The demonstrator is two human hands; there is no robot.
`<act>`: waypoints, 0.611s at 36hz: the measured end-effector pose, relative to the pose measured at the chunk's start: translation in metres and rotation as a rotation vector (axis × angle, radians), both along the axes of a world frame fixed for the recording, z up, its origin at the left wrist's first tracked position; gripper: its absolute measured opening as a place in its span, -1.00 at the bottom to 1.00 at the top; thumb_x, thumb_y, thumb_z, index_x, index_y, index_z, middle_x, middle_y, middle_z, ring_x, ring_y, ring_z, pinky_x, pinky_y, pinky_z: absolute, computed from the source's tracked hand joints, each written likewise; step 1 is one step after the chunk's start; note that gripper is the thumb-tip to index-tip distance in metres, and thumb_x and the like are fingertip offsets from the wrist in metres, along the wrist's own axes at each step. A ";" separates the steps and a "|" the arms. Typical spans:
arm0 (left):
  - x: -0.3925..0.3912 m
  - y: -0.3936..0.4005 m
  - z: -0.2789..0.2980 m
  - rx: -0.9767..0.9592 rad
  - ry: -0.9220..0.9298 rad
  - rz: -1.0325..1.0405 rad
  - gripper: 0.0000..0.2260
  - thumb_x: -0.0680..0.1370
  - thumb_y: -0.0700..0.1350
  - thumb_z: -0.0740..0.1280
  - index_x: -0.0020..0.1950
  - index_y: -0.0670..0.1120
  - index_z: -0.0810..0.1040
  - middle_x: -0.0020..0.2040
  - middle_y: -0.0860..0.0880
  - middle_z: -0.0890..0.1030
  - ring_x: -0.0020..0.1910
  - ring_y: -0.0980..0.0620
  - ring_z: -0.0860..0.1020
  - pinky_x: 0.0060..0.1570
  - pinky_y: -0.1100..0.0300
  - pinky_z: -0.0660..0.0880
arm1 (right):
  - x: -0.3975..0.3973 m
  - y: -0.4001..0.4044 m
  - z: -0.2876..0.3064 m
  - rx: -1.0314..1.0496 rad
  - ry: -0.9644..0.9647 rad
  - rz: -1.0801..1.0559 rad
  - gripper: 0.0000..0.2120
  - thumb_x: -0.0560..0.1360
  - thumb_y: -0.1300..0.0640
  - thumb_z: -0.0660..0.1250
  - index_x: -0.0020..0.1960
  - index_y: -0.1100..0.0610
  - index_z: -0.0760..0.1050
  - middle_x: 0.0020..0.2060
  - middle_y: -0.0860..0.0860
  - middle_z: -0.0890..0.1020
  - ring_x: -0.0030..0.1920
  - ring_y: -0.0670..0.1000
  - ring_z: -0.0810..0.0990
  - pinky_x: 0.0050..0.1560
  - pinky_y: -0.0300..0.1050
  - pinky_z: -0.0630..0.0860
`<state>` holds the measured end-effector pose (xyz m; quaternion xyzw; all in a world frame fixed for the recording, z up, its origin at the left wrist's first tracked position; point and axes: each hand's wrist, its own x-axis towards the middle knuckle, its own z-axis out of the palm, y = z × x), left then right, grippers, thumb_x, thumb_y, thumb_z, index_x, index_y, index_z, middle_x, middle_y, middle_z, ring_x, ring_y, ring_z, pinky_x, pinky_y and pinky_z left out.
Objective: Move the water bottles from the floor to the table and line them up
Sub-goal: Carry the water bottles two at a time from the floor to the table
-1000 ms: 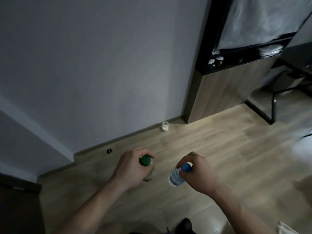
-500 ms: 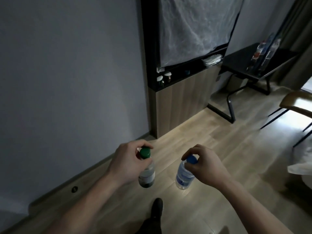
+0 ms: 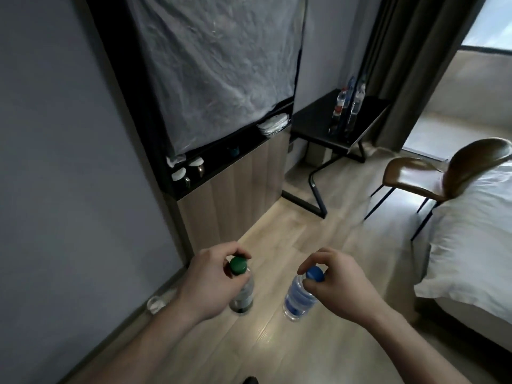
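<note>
Head view: left hand (image 3: 206,284) pinches green-capped bottle (image 3: 242,292) by the neck, fingers curled round the cap, bottle hanging above the wood floor (image 3: 266,342). Right hand (image 3: 339,286) pinches blue-capped bottle (image 3: 297,299) the same way, thumb and fingertips clamped at the cap, bottle tilted slightly, also off the floor. The two bottles are side by side, apart, green one nearer the grey wall (image 3: 69,176). Black table (image 3: 318,121) stands well beyond both hands, against the far wall beside the dark curtain (image 3: 410,65). Several bottles on the table (image 3: 346,109) stand upright, close together near its curtain-side edge; exact count unclear. Brown chair (image 3: 432,176) sits near the table, touching the white bed (image 3: 476,245). Wood cabinet (image 3: 235,184) with plastic-covered panel (image 3: 221,70) stands just beside the table, between it and the hands.
</note>
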<state>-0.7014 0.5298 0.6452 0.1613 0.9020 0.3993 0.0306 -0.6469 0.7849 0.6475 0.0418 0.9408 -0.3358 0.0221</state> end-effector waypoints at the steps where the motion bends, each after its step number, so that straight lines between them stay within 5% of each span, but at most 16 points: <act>1: -0.017 0.011 0.001 -0.007 -0.002 -0.023 -0.79 0.38 -0.05 0.50 -0.05 0.19 0.63 -0.14 0.23 0.65 -0.15 0.19 0.62 -0.19 0.30 0.54 | -0.009 0.010 0.001 -0.014 0.014 -0.029 -0.82 0.38 0.11 0.42 -0.19 -0.21 0.61 -0.11 -0.25 0.58 -0.15 -0.18 0.61 -0.16 -0.19 0.61; 6: -0.086 0.076 0.009 -0.064 0.038 -0.175 -0.76 0.37 -0.12 0.53 -0.05 0.15 0.63 -0.14 0.27 0.64 -0.08 0.30 0.59 -0.18 0.51 0.40 | -0.048 0.063 0.008 -0.055 0.055 -0.153 -0.82 0.40 0.15 0.45 -0.18 -0.15 0.61 -0.10 -0.23 0.59 -0.10 -0.18 0.60 -0.09 -0.18 0.62; 17: -0.192 0.228 0.010 -0.112 0.141 -0.239 -0.76 0.36 0.05 0.51 -0.04 0.28 0.56 -0.09 0.38 0.59 -0.09 0.32 0.57 -0.27 0.49 0.36 | -0.127 0.217 0.011 -0.019 0.041 -0.253 -0.87 0.36 0.09 0.46 -0.23 -0.14 0.60 -0.14 -0.17 0.61 -0.24 -0.12 0.59 -0.18 -0.17 0.58; 22: -0.219 0.304 0.009 -0.085 0.137 -0.193 -0.76 0.36 0.04 0.52 -0.06 0.27 0.56 -0.13 0.34 0.60 -0.14 0.23 0.59 -0.25 0.34 0.45 | -0.160 0.293 0.011 -0.001 0.011 -0.218 -0.86 0.36 0.09 0.45 -0.24 -0.16 0.58 -0.13 -0.16 0.61 -0.23 -0.12 0.59 -0.18 -0.19 0.58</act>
